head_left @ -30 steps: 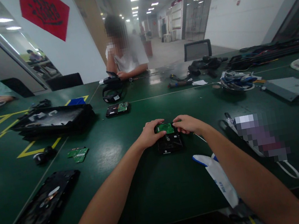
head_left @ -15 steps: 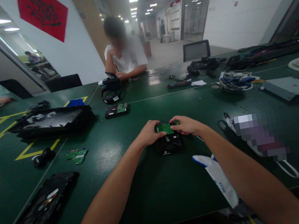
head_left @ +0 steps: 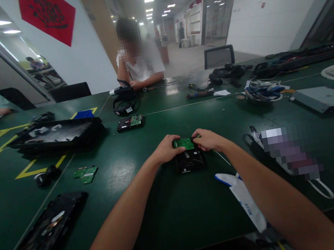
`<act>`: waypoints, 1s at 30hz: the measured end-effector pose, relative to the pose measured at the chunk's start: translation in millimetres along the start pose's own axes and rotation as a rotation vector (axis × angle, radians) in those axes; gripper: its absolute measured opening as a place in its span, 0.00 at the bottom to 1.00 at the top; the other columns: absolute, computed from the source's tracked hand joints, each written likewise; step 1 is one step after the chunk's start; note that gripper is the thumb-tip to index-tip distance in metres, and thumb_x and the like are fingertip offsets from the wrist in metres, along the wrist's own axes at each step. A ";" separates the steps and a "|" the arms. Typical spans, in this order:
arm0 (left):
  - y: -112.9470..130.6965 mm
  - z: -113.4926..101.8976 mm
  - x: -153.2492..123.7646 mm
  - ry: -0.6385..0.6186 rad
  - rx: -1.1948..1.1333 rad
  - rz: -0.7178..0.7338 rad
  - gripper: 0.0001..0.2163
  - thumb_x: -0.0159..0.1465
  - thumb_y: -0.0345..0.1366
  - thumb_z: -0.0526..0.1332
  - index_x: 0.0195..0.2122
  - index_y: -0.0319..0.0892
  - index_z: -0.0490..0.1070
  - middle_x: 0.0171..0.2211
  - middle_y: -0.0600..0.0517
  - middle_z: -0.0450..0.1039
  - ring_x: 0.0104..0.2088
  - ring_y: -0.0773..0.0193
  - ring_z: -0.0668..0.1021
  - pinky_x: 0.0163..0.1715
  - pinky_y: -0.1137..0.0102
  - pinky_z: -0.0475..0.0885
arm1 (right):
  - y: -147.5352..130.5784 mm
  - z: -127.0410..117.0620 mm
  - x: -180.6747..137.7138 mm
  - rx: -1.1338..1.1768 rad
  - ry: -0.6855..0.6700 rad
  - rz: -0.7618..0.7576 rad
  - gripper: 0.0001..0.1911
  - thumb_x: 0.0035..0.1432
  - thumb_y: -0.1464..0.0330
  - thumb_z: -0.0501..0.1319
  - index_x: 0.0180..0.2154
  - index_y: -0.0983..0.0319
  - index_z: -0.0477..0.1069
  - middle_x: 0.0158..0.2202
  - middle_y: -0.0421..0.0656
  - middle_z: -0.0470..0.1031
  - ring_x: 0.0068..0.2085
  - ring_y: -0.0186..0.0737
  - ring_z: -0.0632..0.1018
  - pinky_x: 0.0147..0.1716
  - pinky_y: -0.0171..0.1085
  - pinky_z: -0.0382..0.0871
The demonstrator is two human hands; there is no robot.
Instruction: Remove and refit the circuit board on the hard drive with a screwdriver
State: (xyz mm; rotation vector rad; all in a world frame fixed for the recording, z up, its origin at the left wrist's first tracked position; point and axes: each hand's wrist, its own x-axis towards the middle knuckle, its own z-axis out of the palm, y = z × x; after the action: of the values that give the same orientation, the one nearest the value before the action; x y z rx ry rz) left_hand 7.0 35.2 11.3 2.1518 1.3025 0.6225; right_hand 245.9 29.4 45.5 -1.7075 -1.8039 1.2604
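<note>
A black hard drive (head_left: 189,160) lies on the green table (head_left: 175,209) in front of me, with a green circuit board (head_left: 183,142) at its far end. My left hand (head_left: 165,149) curls round the drive's far left corner, fingers on the board's left edge. My right hand (head_left: 208,139) is closed at the board's right edge; a thin metal tool shaft (head_left: 222,157) runs out from under it toward me.
A white and blue glove (head_left: 244,202) lies near my right forearm. An opened black casing (head_left: 51,226) sits at near left, loose green boards (head_left: 85,174) and a black tray (head_left: 55,136) beyond. Another drive (head_left: 131,122) lies mid-table. Two people sit across and at far left. Cables (head_left: 262,90) are at right.
Both hands stay on the drive's far end. My right hand has shifted very slightly; the view has tilted a little.
</note>
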 end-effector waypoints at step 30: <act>-6.9 -5.5 -0.4 0.000 -0.090 -0.027 0.31 0.61 0.46 0.71 0.64 0.42 0.70 0.61 0.41 0.70 0.58 0.47 0.76 0.57 0.54 0.72 | -31.6 -52.6 26.5 0.430 0.367 -0.174 0.10 0.63 0.74 0.56 0.48 0.63 0.64 0.32 0.42 0.74 0.26 0.32 0.75 0.23 0.31 0.68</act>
State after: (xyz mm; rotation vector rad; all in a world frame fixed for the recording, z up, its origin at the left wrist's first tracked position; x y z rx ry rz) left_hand -1.2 38.6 10.8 2.0586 1.2768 0.6584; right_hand 261.2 76.5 90.3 -1.3978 -1.3224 1.0793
